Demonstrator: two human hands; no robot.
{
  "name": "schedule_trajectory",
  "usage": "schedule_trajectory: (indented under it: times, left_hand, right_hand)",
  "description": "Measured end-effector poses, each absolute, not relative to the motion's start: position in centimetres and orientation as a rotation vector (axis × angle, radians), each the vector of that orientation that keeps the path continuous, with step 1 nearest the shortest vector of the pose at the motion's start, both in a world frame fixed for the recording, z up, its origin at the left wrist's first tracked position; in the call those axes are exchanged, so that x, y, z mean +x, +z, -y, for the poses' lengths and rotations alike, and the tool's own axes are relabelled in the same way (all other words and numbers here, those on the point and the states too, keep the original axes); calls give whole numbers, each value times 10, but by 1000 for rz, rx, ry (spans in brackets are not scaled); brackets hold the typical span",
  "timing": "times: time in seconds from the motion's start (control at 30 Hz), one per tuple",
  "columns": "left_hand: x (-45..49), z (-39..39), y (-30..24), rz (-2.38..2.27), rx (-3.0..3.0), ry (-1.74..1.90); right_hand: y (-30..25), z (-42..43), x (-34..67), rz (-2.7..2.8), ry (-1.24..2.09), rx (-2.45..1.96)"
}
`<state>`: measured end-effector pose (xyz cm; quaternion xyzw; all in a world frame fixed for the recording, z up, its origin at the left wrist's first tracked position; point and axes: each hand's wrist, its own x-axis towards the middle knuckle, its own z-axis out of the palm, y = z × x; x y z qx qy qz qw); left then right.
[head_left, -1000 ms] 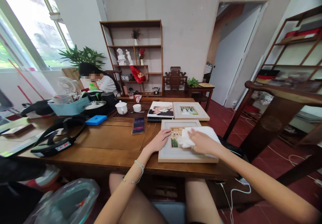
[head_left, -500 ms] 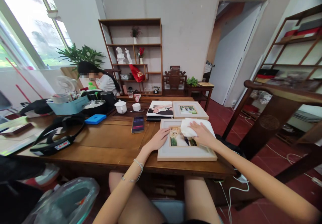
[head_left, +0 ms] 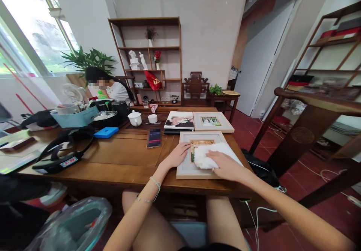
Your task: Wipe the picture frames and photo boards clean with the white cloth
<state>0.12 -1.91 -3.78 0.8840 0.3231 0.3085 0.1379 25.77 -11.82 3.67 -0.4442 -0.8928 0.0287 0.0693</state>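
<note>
Room: white walls, a bright window on the left, an open doorway at the back right, and a red tiled floor; the person sits at a long brown wooden table (head_left: 126, 157).
Frame: a pale wooden picture frame (head_left: 184, 170) with a wide white mount lies flat at the table's near right corner, straight ahead of the person, its near side along the table's edge.
Cloth: a white folded cloth (head_left: 204, 156) lies on the frame's face, hiding most of the colour photograph (head_left: 199, 143) and reaching over the frame's right side.
Right hand: the right hand (head_left: 225, 164) rests palm down on the cloth, fingers stretched out and pointing left, pressing rather than clasping.
Left hand: the left hand (head_left: 177, 155) lies spread, fingertips on the frame's left border, just beside the cloth and apart from it.
Relation: the cloth is under the right hand alone; the frame's uncovered strip lies on the far side of both hands.
Behind: a second pale wooden frame (head_left: 213, 122) and a dark-edged photo print (head_left: 179, 120) lie side by side, just beyond the first frame.
Left: a black smartphone (head_left: 153, 138) lies flat near the left hand.
Beyond: another person (head_left: 113, 89) sits at the far left.
</note>
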Motion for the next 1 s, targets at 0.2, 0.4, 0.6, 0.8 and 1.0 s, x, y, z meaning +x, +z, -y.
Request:
schedule_trajectory:
  times: [0.2,0.4,0.6,0.8,1.0]
  left_hand:
    - [1,19,-39,-934,2535,907]
    - [1,19,-36,-928,2543,904]
    - [1,21,-32,-937,2553,888]
    - [2,22,-32,-942,2528,886]
    - [3,23,-33,-942,2504,908]
  right_hand:
    - [46,164,246,2710,273,-1289]
    - [31,83,261,2553,93,-1520]
    - [37,25,257,2378,15,-1713]
    - [37,89,235,2594,160,-1552]
    - [52,157,240,2705,502,-1073]
